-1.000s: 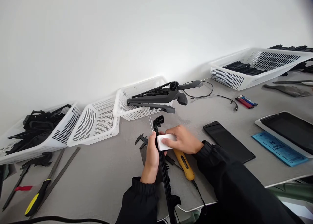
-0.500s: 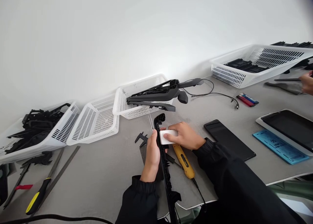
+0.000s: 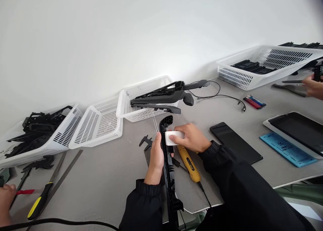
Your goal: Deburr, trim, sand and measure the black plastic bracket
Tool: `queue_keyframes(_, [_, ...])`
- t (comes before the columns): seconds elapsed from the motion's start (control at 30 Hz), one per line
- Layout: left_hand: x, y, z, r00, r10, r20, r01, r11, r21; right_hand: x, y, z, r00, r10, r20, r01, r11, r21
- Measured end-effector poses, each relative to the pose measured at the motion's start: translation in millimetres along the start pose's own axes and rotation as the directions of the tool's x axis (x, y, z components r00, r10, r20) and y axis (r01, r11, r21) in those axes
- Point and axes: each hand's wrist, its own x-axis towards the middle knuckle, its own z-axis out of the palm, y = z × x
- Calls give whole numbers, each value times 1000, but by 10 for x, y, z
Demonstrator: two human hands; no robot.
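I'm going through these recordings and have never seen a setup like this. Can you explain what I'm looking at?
There is no machine here: a person works with two bare hands, seen from a camera worn on their head, looking forward and down.

The left hand grips a long black part. The right hand holds a small white block at that part's side, near its curved upper end.

On the gray table lie a yellow corded tool, a caliper, a dark flat-screened device and a tool with a black-and-yellow handle. White baskets stand along the wall; several hold dark parts.

The hands at the far left and far right edges aren't this person's.
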Motion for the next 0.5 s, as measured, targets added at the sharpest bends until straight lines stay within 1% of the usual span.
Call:
queue_keyframes(0.13, [-10, 11, 6, 1000, 0, -25, 0, 1000, -10, -8, -4, -4, 1000, 6, -25, -6, 1000, -11])
queue_keyframes(0.27, [-21, 18, 15, 999, 12, -48, -10, 1000, 25, -2, -5, -7, 1000, -7, 4, 7, 1000, 5])
queue_keyframes(0.4, [-25, 22, 12, 998, 29, -61, -25, 998, 62, 4, 7, -30, 1000, 25, -15, -26, 999, -38])
queue_keyframes(0.5, [-13, 13, 8, 998, 30, -60, -27, 998, 59, -2, -13, -25, 1000, 6, 5, -6, 1000, 0])
